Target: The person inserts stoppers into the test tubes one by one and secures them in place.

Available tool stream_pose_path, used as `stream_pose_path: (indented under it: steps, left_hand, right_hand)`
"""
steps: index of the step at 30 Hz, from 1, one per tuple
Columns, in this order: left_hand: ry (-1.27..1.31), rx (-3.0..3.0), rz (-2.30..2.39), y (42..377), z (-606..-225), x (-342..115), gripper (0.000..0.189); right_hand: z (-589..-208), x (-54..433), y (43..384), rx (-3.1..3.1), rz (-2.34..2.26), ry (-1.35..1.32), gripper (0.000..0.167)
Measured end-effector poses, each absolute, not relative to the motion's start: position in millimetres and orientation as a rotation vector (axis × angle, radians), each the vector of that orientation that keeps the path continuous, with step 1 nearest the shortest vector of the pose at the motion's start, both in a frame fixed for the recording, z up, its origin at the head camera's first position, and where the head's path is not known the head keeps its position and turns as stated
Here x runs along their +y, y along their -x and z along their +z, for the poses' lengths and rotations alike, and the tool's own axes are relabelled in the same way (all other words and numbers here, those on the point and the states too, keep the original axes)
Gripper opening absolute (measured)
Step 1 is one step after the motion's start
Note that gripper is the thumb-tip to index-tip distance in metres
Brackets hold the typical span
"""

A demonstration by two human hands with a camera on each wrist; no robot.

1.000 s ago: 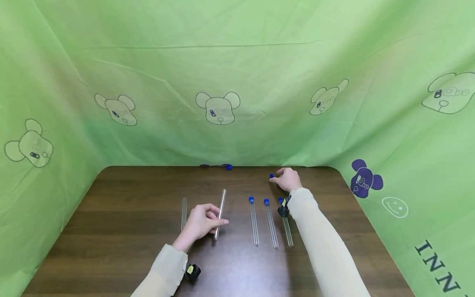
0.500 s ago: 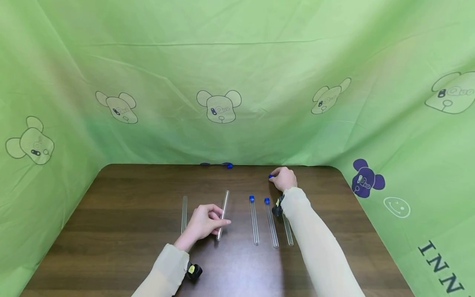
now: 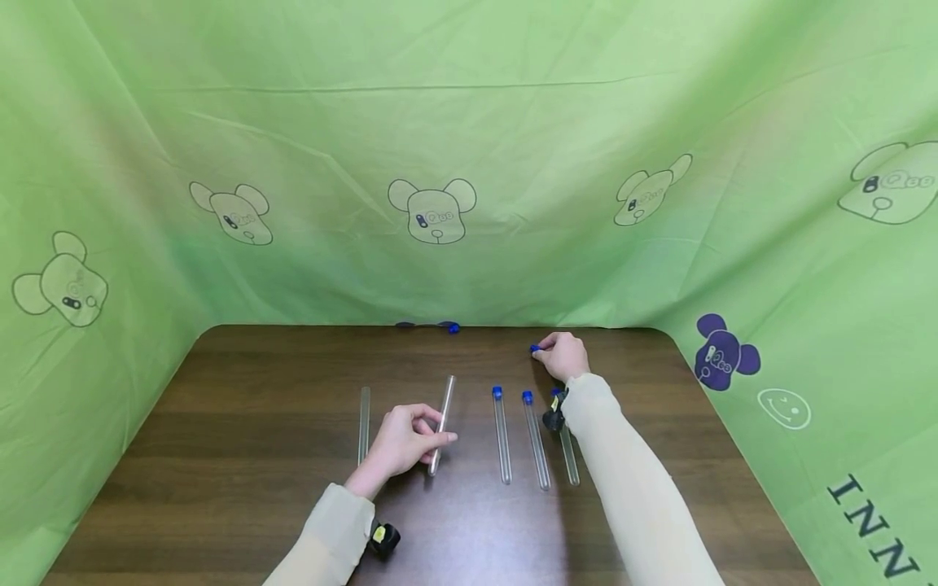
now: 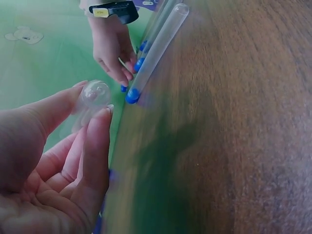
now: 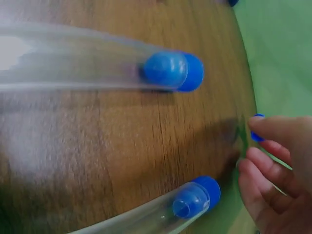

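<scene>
The uncapped tube (image 3: 443, 411) slants above the middle of the table (image 3: 220, 488), pinched in the left hand (image 3: 399, 439), its bare end toward the far edge. Close to that edge, right of centre, the right hand (image 3: 566, 356) pinches a blue cap (image 3: 535, 348). To fit them well, I'd keep the tube steady, square the cap to its mouth, then press gently straight in. Three capped tubes (image 3: 502, 443) lie right of centre; another bare tube (image 3: 364, 419) lies toward the left edge.

Left hand (image 3: 401, 438) and clear tube (image 3: 446, 403): slightly rightward since 1 s ago | right hand (image 3: 564, 356): slightly leftward
</scene>
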State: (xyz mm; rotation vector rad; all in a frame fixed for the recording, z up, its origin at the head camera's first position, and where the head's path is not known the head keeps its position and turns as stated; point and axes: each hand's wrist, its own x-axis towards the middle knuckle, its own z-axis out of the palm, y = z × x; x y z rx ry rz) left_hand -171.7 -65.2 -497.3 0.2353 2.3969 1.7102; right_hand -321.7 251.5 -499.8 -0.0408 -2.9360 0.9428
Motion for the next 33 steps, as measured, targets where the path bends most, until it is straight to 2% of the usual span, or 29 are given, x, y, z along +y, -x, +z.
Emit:
stream_pose_path:
  steps: [12, 33]
  left_hand:
    - [-0.268, 2.405, 1.715, 172.2, -499.3, -65.6, 0.034]
    - [-0.268, 2.403, 1.701, 172.1, -500.6, -64.5, 0.033]
  right_hand:
    - [-496.9, 252.3, 320.2, -2.803, 1.215, 0.053, 0.017]
    - [-475.0, 234.2, 318.6, -2.661, 1.626, -0.164, 0.017]
